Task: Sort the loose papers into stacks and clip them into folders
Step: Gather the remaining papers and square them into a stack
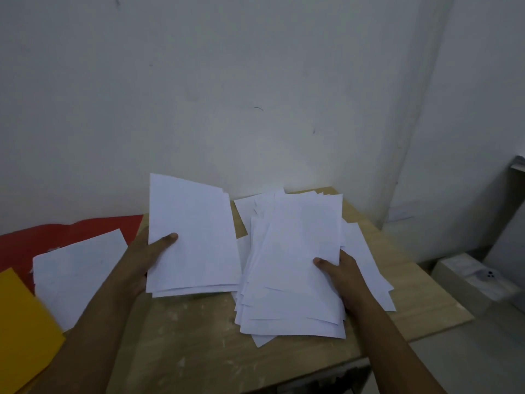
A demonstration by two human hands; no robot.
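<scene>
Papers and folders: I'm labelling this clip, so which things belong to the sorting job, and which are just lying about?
Job: left-hand stack; messy pile; red folder with sheets; yellow folder.
Lying about: white box; board.

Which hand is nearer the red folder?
Left. The left hand holds a paper stack just right of the red folder; the right hand grips the messy pile farther right.
</scene>
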